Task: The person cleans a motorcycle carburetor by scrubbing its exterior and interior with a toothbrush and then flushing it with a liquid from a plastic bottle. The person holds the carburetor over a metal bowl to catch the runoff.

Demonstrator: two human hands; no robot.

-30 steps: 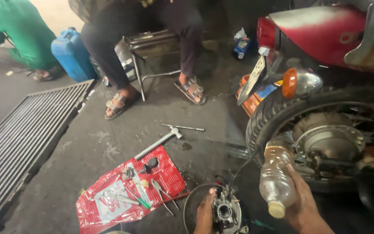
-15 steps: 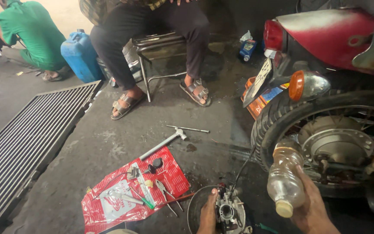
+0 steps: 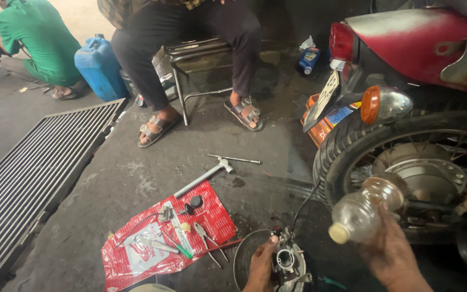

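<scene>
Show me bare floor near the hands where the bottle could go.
Bare floor lies between the red sheet, the T-wrench and the rear wheel. Crowded: the sheet holds tools, and the left hand holds the carburetor. The right hand holds the bottle.

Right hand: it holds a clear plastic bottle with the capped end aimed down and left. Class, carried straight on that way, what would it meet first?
Probably the small metal carburettor that the left hand steadies. The right hand tilts the bottle toward it, though depth is unclear.

Red plastic sheet (image 3: 158,240); blue jerrycan (image 3: 99,66); clear bottle (image 3: 366,210), cream cap; red motorcycle fender (image 3: 406,40); orange indicator (image 3: 370,104)
</scene>
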